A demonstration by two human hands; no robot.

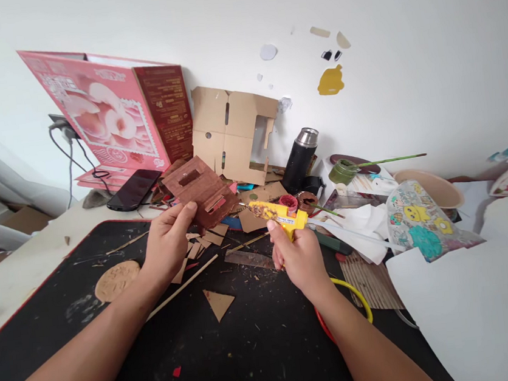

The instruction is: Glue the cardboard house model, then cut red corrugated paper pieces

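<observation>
Between thumb and fingers, my left hand [170, 237] pinches a brown-painted cardboard piece [202, 190] with rectangular cutouts, holding it tilted above the desk. A yellow hot glue gun [275, 214], smeared with brown around its front, is gripped in my right hand [300, 255]. Its nozzle points left, close to the right edge of the cardboard piece; I cannot tell whether they touch. A clear glue stick [357, 234] runs out behind the gun. Below lie cardboard scraps [213, 236], a cardboard triangle [220, 303] and a thin wooden stick [186, 284].
A pink box [107, 109] and a cut cardboard sheet [240, 125] stand against the wall. Nearby are a black thermos [300, 159], a phone [133, 190], a green paint jar [343, 171] with a brush, a round cardboard disc [116, 281] and white paper [473, 306].
</observation>
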